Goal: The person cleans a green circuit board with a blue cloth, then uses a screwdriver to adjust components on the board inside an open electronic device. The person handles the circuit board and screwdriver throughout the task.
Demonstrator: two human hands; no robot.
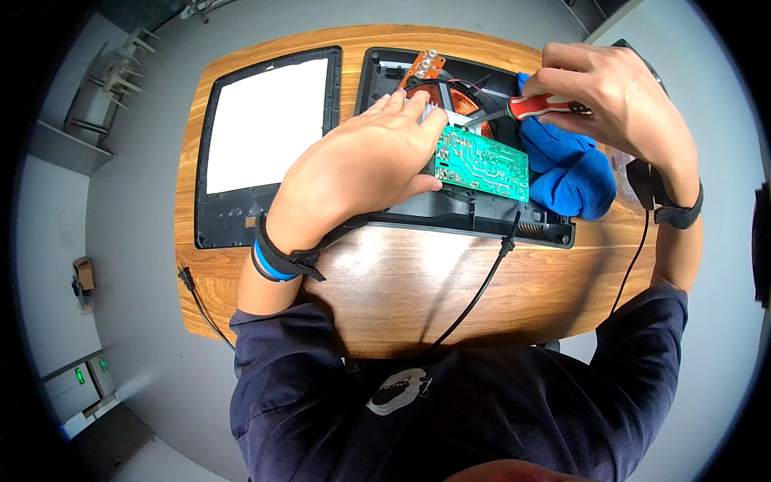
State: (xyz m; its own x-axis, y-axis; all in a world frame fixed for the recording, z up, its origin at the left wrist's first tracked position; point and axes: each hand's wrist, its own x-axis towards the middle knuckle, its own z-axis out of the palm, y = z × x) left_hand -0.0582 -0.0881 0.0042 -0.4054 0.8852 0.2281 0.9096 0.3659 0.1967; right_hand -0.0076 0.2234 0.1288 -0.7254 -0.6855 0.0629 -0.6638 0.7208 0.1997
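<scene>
My right hand [606, 88] grips a screwdriver [540, 106] by its red and white handle. Its metal shaft slants down to the left, and the tip is by the upper edge of a green circuit board [486, 165]. My left hand [365, 157] holds that board at its left end, thumb at the lower corner and fingers over a silvery finned heat sink [426, 108], which they partly hide. The board sits tilted, solder side up, over an opened induction cooker's black base [418, 215]. Behind it shows a copper coil [466, 102], partly covered.
Left of the base lies a black-framed cover with a white panel [269, 120]. A small orange board [426, 66] rests at the coil's upper left. A blue cloth [570, 173] lies over the base's right side. A black power cord [482, 285] runs across the wooden table [373, 277]; a plug [186, 275] lies at left.
</scene>
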